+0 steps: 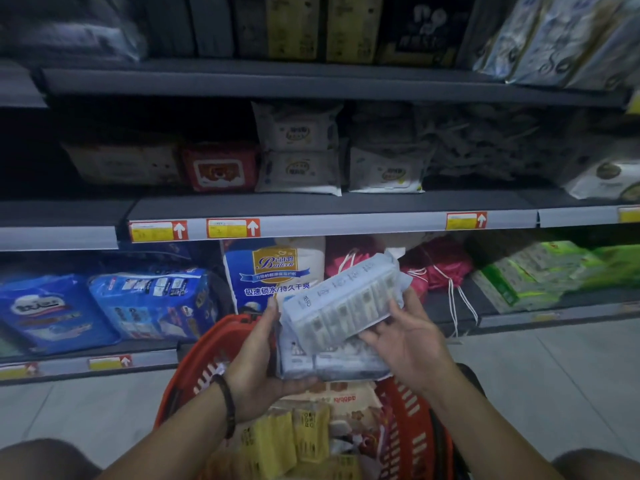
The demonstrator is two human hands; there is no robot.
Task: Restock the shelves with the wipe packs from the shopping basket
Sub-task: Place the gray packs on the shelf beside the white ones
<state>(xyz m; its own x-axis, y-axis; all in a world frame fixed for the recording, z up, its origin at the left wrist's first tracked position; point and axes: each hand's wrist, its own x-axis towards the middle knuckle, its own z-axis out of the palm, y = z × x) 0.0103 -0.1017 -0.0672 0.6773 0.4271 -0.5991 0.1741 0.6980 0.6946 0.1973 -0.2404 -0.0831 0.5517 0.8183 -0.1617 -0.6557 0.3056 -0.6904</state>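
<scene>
A pale blue-white multipack of wipes (341,299) is tilted up to the right above the red shopping basket (194,368). My right hand (408,344) holds this pack from below at its right end. Under it lies a second pale pack (332,363), which my left hand (258,355) cradles from the left and beneath, thumb up against the upper pack's left end. The basket holds yellow packs (287,438) and a beige printed pack (346,398). White wipe packs (298,150) stand stacked on the middle shelf (346,206).
A red wipe pack (220,168) and a beige pack (124,164) sit left on the middle shelf. The lower shelf holds blue diaper bags (104,306), a blue-white bag (273,271), red drawstring bags (440,265) and green packs (540,271). The pale tiled floor (554,382) lies to the right.
</scene>
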